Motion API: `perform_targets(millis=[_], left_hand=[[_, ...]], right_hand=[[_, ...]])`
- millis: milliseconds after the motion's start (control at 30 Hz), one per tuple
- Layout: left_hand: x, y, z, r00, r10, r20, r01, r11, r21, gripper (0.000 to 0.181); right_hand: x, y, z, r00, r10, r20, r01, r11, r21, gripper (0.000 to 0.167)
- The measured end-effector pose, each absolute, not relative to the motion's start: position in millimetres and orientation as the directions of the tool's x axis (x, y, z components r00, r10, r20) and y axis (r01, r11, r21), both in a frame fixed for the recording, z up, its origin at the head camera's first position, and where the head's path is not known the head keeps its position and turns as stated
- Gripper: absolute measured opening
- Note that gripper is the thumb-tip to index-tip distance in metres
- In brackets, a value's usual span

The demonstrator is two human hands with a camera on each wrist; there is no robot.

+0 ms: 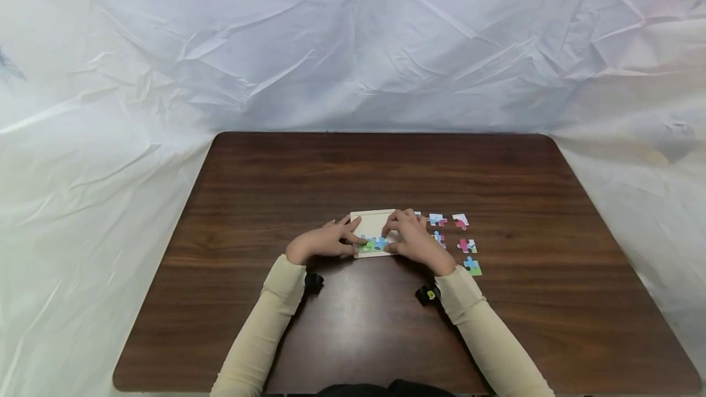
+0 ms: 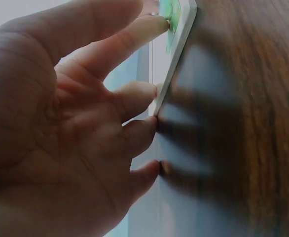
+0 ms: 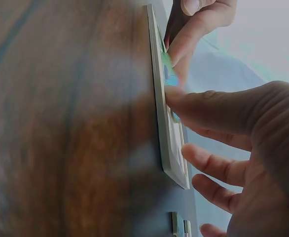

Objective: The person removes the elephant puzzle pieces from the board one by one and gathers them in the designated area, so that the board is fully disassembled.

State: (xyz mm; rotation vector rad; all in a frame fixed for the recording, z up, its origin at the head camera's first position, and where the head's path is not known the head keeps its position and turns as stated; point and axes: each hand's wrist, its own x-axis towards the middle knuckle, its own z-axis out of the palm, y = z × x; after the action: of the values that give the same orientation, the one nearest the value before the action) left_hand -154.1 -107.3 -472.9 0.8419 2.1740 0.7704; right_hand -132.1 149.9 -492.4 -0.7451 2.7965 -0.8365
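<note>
A shallow pale puzzle tray [image 1: 372,223] lies on the table between the hands. Joined green and blue jigsaw pieces [image 1: 366,247] line its near edge. The left hand [image 1: 324,242] reaches over the tray's left side with extended fingers. In the left wrist view, one fingertip touches a green piece [image 2: 171,37], while other fingertips rest by the tray edge and on the table. At the right end of the row, the right hand [image 1: 413,239] pinches a blue jigsaw piece [image 1: 380,242] between thumb and curled index finger. Its thumb [image 3: 198,104] partly hides the piece.
Loose jigsaw pieces lie right of the tray, among them a pink and white one [image 1: 460,220], a pink one [image 1: 467,245] and a blue-green one [image 1: 472,266]. The right hand partly covers others. A white sheet [image 1: 353,66] hangs behind the brown table [image 1: 265,189].
</note>
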Motion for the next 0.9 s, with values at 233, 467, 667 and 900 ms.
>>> perform_targets(millis=[233,467,667,900], left_hand=[[-153,-111,-474,-0.571,0.742,-0.35,0.356,0.609,0.709,0.037],[-159,-107,-466,-0.576,0.741,-0.346,0.378,0.616,0.691,0.036],[-160,-109,-467,-0.585,0.736,-0.342,0.383,0.622,0.684,0.035],[-157,-112,-472,-0.585,0.738,-0.337,0.385,0.618,0.685,0.035]], right_hand=[[-132,151,-492,-0.867,-0.498,0.012,-0.398,0.677,-0.619,0.017],[-138,166,-480,-0.79,-0.608,0.076,-0.478,0.535,-0.697,0.02],[-138,193,-475,-0.765,-0.637,0.095,-0.497,0.491,-0.715,0.02],[-125,241,-465,-0.755,-0.656,-0.004,-0.451,0.524,-0.722,0.022]])
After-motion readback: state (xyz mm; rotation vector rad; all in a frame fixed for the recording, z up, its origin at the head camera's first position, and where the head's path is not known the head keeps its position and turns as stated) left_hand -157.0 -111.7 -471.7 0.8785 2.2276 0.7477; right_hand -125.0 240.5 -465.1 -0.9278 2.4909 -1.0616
